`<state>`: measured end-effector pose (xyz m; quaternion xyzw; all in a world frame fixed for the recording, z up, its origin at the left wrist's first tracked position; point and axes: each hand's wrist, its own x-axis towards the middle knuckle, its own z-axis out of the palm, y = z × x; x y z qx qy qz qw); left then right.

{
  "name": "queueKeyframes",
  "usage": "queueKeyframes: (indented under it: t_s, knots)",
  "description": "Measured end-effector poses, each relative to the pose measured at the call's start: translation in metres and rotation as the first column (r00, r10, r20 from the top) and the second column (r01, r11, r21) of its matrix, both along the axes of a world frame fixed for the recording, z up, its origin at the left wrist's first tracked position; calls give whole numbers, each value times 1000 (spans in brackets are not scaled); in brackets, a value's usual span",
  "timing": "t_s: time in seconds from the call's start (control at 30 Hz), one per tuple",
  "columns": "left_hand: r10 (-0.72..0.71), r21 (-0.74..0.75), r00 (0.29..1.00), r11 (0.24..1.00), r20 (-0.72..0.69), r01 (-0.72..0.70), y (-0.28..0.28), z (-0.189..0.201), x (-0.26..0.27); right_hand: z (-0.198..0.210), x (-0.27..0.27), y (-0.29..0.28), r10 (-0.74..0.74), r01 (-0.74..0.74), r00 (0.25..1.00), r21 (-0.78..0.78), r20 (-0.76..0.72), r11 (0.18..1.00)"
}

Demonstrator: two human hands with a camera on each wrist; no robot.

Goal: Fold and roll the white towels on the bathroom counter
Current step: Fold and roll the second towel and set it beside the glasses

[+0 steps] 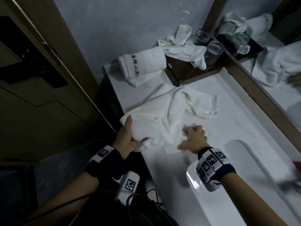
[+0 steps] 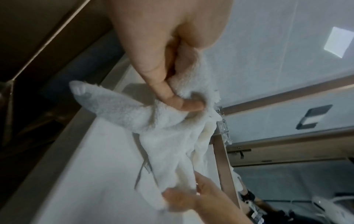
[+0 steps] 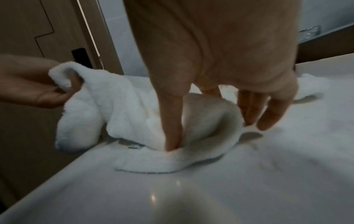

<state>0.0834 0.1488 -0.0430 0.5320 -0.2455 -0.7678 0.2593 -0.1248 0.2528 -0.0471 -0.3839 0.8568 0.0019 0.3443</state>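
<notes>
Head view alone: lettered rolled towel (image 1: 141, 66)

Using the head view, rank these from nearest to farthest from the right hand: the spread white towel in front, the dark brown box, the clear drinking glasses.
1. Spread white towel: directly under the right hand, whose fingers press on it.
2. Dark brown box: farther back, past the towel's far end.
3. Clear drinking glasses: behind the box, farthest back and slightly right.
</notes>
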Motion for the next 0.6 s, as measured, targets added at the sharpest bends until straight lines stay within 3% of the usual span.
queueKeyframes:
  t_s: [0.03, 0.1, 0.17, 0.23, 0.33, 0.4, 0.47, 0.53, 0.6]
  knots:
    - [-8, 1, 1000, 1000, 24, 8, -1, 2, -2, -1, -1, 2, 9, -8, 1000, -61, 8, 998]
    - [-69, -11, 991, 997, 112, 71, -3, 3, -4, 2, -5, 5, -53, 101, 980, -251, 193, 963]
    - [-146, -42, 972, 987, 185, 156, -5, 4, -4, 12, -7, 6, -138, 323, 888, -383, 438, 866]
    - [-173, -52, 963, 981, 206, 188, -7, 6, -4, 23, -9, 4, -187, 520, 765, -420, 616, 744]
    - [-186, -25, 980, 982, 72, 188, -6, 11, -4, 39, -3, 0, -167, 676, 599, -383, 783, 629]
    - [-254, 23, 967, 967, -26, 255, 1, 18, -14, 43, 4, -3, -119, 629, 571, -340, 812, 699]
    - [-401, 63, 915, 913, -50, 404, 11, 23, -30, 45, 16, -8, -93, 504, 609, -293, 788, 813]
    - [-582, 38, 812, 811, -32, 583, 22, 24, -43, 42, 22, -13, -105, 433, 678, -279, 728, 857]
    - [-721, -94, 693, 690, -2, 717, 26, 23, -44, 37, 21, -15, -122, 438, 701, -289, 703, 851]
